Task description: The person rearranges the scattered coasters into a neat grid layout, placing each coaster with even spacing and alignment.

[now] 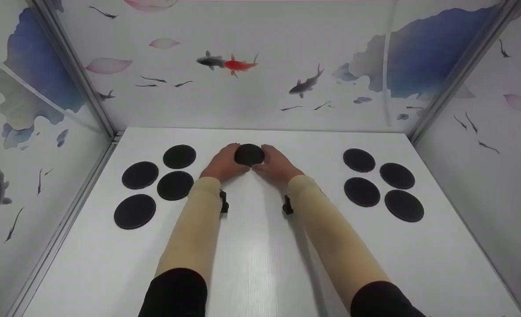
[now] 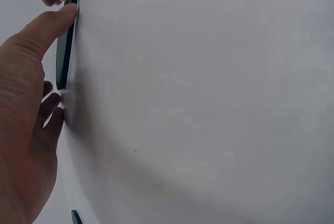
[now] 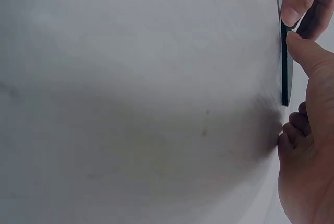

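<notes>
Around the middle black disc (image 1: 249, 155), holds its rim with left-hand grip (image 1: 225, 163) and right-hand grip (image 1: 277, 164), between four left-side discs (image 1: 175, 185) and four right-side discs (image 1: 362, 192).

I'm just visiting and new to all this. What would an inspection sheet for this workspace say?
Surface: white table, faintly shiny.
Job's things: nine black discs; middle disc between the hands, four left discs, four right discs.
Clutter: nothing seen.
Hands: left hand and right hand grip the middle disc from opposite sides, thumbs at its near edge; small black device at each wrist.
Cables: nothing seen.
Surroundings: white walls decorated with fish, petals and blue patches; grey corner posts.
</notes>
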Tool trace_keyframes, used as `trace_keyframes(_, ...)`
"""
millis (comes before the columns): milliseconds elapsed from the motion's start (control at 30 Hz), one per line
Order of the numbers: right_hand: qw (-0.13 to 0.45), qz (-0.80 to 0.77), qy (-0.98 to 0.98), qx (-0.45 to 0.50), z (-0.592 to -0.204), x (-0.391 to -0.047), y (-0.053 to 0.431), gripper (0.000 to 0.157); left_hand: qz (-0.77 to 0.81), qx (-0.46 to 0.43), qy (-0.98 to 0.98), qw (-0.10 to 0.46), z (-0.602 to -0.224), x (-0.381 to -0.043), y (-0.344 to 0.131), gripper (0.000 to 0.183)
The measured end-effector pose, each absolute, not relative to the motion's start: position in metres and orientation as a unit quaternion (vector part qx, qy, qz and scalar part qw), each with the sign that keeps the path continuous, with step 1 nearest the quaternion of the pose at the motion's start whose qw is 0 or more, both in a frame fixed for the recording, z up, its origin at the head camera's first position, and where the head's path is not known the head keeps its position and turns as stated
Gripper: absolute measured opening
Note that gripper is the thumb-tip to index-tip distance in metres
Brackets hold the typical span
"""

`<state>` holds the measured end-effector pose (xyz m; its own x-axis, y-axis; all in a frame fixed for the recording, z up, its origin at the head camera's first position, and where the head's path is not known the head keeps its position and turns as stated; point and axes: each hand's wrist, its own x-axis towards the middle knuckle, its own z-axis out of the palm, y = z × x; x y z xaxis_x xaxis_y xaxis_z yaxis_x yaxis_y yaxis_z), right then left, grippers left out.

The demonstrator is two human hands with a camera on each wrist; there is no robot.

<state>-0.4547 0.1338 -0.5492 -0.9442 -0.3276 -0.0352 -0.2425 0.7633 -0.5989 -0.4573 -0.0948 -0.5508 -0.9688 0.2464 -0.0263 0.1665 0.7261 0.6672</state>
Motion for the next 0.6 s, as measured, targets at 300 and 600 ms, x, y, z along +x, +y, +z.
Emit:
trace_keyframes(300,0.073,-0.331,0.931,-0.137,-0.524,-0.427,0.124,0.078,0.421,0.112,0.899,0.038,-0.523,-0.421,-0.091,0.080)
trace_keyframes(600,0.079,-0.286,0.945,-0.135,-0.551,-0.456,0.129,0.083,0.404,0.115,0.906,0.049,-0.523,-0.427,-0.091,0.077)
